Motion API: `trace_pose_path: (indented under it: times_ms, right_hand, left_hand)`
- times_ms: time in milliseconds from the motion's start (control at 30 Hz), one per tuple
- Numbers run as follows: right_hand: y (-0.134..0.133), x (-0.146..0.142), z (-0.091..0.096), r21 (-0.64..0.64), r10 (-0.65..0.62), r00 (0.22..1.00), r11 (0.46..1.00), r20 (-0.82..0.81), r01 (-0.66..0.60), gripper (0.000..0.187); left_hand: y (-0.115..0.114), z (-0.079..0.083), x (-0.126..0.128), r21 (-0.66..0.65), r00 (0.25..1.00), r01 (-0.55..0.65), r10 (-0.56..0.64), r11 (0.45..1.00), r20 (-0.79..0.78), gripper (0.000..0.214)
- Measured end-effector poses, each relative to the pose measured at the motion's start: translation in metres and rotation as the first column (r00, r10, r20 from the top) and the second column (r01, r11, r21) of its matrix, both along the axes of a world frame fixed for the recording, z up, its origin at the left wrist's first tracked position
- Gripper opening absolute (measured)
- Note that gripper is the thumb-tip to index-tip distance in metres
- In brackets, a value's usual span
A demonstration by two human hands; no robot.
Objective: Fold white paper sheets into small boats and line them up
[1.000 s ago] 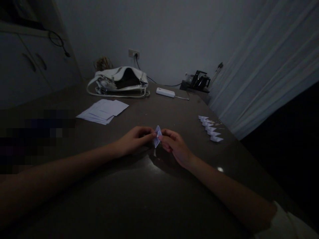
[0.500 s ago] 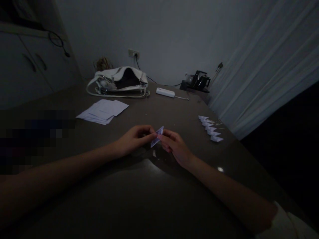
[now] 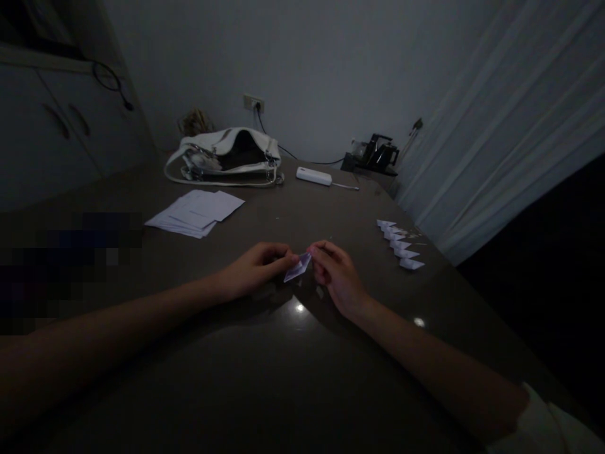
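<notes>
A small folded piece of white paper [image 3: 297,269] is held just over the dark table [image 3: 265,378], between my two hands. My left hand [image 3: 259,268] pinches its left side between thumb and fingers. At its upper right corner, the fingertips of my right hand [image 3: 338,274] are closed on the paper. Several small folded paper pieces [image 3: 399,244] lie in a slanting row on the right side of the table. To the left, beyond my left hand, is a stack of white paper sheets [image 3: 193,211].
A white handbag [image 3: 227,154] lies open at the back left. Right of it is a white power strip or similar box [image 3: 314,176] with a short cable. A black kettle [image 3: 382,153] stands at the far right corner, near a pale curtain [image 3: 454,139].
My right fingers have shifted from the middle of the folded paper to its upper right corner. The paper is turned and tilted flatter; the left hand is almost still.
</notes>
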State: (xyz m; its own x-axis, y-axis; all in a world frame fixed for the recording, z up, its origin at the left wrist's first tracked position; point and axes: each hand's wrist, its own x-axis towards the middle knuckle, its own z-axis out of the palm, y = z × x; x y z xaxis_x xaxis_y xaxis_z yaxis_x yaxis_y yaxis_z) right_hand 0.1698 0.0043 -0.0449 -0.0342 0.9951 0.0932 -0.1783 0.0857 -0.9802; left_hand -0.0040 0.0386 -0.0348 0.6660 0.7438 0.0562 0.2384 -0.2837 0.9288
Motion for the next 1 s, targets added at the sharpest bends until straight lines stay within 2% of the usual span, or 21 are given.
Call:
trace_pose_path:
  times_ms: [200, 367, 533, 633, 700, 800, 933, 1000]
  right_hand:
    - [0.000, 0.000, -0.003, -0.048, -0.077, 0.997, 0.996, 0.018, 0.078, 0.025]
    - [0.004, 0.006, 0.002, -0.030, -0.100, 0.994, 0.994, 0.044, 0.101, 0.027]
    - [0.013, 0.030, 0.033, 0.032, -0.212, 0.975, 0.977, 0.071, 0.210, 0.024]
    - [0.011, 0.061, 0.055, 0.071, -0.201, 0.965, 0.979, 0.170, 0.192, 0.024]
    - [0.003, 0.090, 0.062, 0.090, -0.245, 0.941, 0.969, 0.235, 0.230, 0.026]
    - [-0.015, 0.143, 0.056, 0.068, -0.408, 0.875, 0.912, 0.262, 0.405, 0.030]
    - [-0.041, 0.203, 0.028, 0.045, -0.655, 0.656, 0.720, 0.374, 0.693, 0.037]
    - [-0.048, 0.218, 0.015, 0.030, -0.682, 0.617, 0.680, 0.393, 0.733, 0.038]
  left_hand:
    - [0.000, -0.001, 0.000, 0.034, 0.998, -0.049, 0.050, 0.998, -0.045, 0.039]
    - [0.000, -0.001, 0.000, 0.033, 0.991, -0.127, 0.128, 0.991, -0.035, 0.041]
    - [0.001, 0.001, 0.000, 0.029, 0.995, -0.084, 0.085, 0.996, -0.060, 0.044]
    - [0.001, 0.000, 0.000, 0.016, 0.995, -0.068, 0.069, 0.998, -0.072, 0.044]
    - [0.000, 0.001, 0.001, -0.002, 0.994, -0.078, 0.078, 0.997, -0.078, 0.042]
    - [-0.003, 0.003, 0.003, -0.048, 0.988, -0.123, 0.118, 0.991, -0.101, 0.038]
    - [-0.010, 0.009, 0.006, -0.018, 0.980, -0.148, 0.144, 0.989, -0.140, 0.037]
    - [-0.013, 0.012, 0.007, 0.007, 0.976, -0.157, 0.157, 0.988, -0.152, 0.038]
